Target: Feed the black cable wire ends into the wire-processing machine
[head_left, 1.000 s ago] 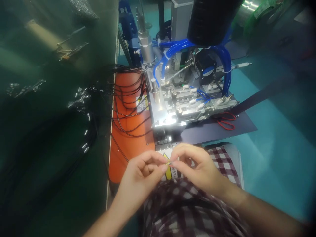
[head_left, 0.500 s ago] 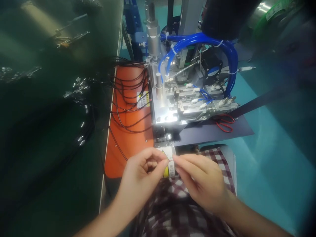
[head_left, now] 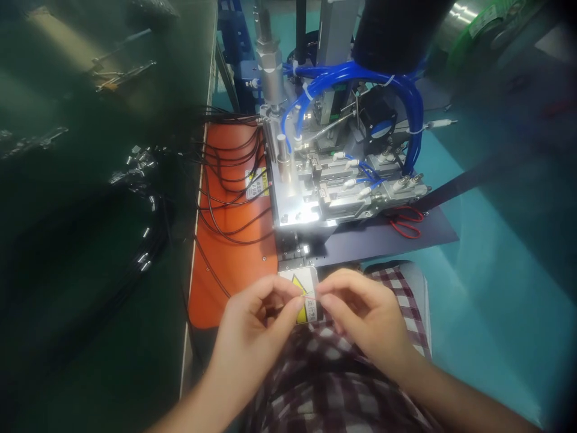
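My left hand [head_left: 253,322] pinches thin wires [head_left: 309,296] between thumb and forefinger. The strands look reddish and pale, and they bridge the small gap between my two hands. On the other side, my right hand [head_left: 373,316] has its thumb and fingertips closed at the wires' other end. Just behind the fingertips is a white plate with a yellow warning mark [head_left: 311,278], above the checkered cloth over my lap. The wire ends are too small to make out.
Ahead stands a metal machine [head_left: 293,210] with blue air hoses [head_left: 345,71]. Black cables [head_left: 234,180] cross the orange plate [head_left: 252,276] to its left. Cables with shiny metal connectors [head_left: 144,261] lie on the dark bench at left. A red wire loop [head_left: 406,225] rests at right.
My right hand has turned slightly, its fingers more arched and its thumb showing more. The wires between my hands show more clearly. The whole view has shifted a little.
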The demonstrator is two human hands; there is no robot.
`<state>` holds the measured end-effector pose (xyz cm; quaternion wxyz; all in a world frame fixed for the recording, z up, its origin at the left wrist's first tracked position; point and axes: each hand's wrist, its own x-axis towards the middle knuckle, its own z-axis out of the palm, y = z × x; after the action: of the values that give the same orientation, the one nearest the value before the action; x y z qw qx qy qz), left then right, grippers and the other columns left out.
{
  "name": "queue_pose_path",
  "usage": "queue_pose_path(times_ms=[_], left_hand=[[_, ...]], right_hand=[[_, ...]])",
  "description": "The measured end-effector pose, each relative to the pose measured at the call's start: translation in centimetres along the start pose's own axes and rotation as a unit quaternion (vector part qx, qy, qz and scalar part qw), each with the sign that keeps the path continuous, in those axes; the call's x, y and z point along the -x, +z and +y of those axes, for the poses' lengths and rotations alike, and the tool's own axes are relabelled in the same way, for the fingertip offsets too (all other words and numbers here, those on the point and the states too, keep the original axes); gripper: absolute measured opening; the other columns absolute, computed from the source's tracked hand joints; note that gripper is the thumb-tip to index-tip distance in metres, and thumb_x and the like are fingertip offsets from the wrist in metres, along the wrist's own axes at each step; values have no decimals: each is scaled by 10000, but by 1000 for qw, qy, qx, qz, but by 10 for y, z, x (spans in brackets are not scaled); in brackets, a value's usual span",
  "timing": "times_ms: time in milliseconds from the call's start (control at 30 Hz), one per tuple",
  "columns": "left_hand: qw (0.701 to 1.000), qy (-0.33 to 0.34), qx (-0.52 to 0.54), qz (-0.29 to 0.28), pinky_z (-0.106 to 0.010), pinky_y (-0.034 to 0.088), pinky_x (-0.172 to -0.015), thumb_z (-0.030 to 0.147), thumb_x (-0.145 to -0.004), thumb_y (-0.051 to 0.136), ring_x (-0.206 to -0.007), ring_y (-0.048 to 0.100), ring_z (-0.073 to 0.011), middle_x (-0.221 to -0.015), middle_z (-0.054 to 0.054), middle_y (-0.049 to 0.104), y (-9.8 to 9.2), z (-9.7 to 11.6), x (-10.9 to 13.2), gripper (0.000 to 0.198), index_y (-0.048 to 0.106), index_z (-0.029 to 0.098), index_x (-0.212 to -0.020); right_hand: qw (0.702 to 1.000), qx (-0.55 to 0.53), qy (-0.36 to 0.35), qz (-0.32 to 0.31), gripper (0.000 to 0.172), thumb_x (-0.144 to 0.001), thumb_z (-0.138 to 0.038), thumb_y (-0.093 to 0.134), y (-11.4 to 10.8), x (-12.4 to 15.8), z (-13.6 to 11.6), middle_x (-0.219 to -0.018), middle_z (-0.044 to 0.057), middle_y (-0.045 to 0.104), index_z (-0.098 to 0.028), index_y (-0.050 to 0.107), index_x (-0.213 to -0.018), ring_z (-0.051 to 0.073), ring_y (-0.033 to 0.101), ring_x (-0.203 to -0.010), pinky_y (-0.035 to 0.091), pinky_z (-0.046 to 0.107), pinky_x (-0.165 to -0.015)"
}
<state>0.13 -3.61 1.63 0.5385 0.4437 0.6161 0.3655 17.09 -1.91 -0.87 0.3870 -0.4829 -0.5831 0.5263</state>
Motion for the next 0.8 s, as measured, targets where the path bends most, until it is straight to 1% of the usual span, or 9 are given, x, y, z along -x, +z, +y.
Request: queue_pose_path(times_ms=[67, 133, 200, 267, 333, 533, 633, 733, 800], left_hand=[[1000, 8, -9, -2, -168, 428, -530, 272, -783, 691, -585, 557, -100, -661, 14, 639, 0, -1, 1, 78, 679, 197, -768], [1000, 15, -22, -6, -173, 437, -542, 275, -795, 678, -595, 561, -104, -674, 11, 646, -1, -2, 2, 81, 678, 196, -779], [999, 22, -32, -16, -177, 450, -563, 276, -810, 663, -617, 573, -108, -701, 7, 659, -2, -3, 3, 83, 679, 197, -794], [999, 28, -39, -25, -172, 451, -571, 274, -820, 656, -626, 579, -105, -706, 11, 660, -3, -2, 3, 80, 682, 199, -807], [998, 32, -42, -28, -162, 442, -560, 269, -820, 657, -617, 574, -98, -693, 17, 653, -5, -1, 3, 74, 687, 201, -815], [998, 25, -37, -40, -161, 381, -474, 272, -814, 663, -549, 518, -86, -654, 12, 633, -8, 3, 2, 90, 695, 189, -828], [998, 27, -15, -50, -159, 357, -452, 287, -822, 660, -516, 471, -73, -622, 20, 603, -9, 3, 4, 106, 699, 191, -843], [998, 23, -5, -63, -152, 345, -452, 299, -825, 664, -517, 455, -66, -616, 23, 587, -11, 3, 4, 112, 698, 193, -838], [997, 12, -7, -72, -150, 339, -451, 306, -819, 673, -513, 445, -63, -602, 27, 573, -12, 2, 4, 118, 697, 192, -831]], right_hand=[[997, -50, 58, -24, 33, -803, -162, 641, 1, -5, -4, -634, -28, 605, -182, 665, -792, 57, 451, -399, 371, 201, -386], [988, -99, 104, -53, 41, -799, -171, 643, 1, -10, -6, -521, -61, 528, -170, 649, -758, 48, 410, -369, 324, 184, -365], [978, -143, 133, -78, 75, -806, -189, 642, 0, -13, -6, -462, -81, 471, -163, 636, -736, 45, 391, -360, 302, 172, -361], [969, -176, 145, -99, 98, -817, -205, 636, 0, -14, -5, -448, -87, 456, -160, 625, -731, 43, 384, -363, 299, 167, -366], [965, -189, 147, -110, 104, -829, -209, 623, -1, -14, -4, -449, -89, 452, -159, 614, -738, 42, 378, -370, 300, 166, -374], [967, -176, 134, -130, 113, -883, -200, 548, 1, -11, -3, -456, -91, 446, -166, 559, -775, 48, 387, -399, 302, 169, -410], [963, -182, 132, -147, 131, -920, -210, 481, 5, -9, -3, -466, -99, 420, -178, 503, -794, 50, 353, -406, 288, 169, -409], [966, -172, 106, -162, 143, -938, -201, 425, 8, -8, -4, -487, -105, 384, -189, 453, -798, 58, 326, -414, 276, 176, -403], [974, -143, 62, -164, 142, -937, -188, 416, 7, -10, -4, -529, -91, 392, -191, 443, -798, 67, 349, -444, 295, 187, -421]])
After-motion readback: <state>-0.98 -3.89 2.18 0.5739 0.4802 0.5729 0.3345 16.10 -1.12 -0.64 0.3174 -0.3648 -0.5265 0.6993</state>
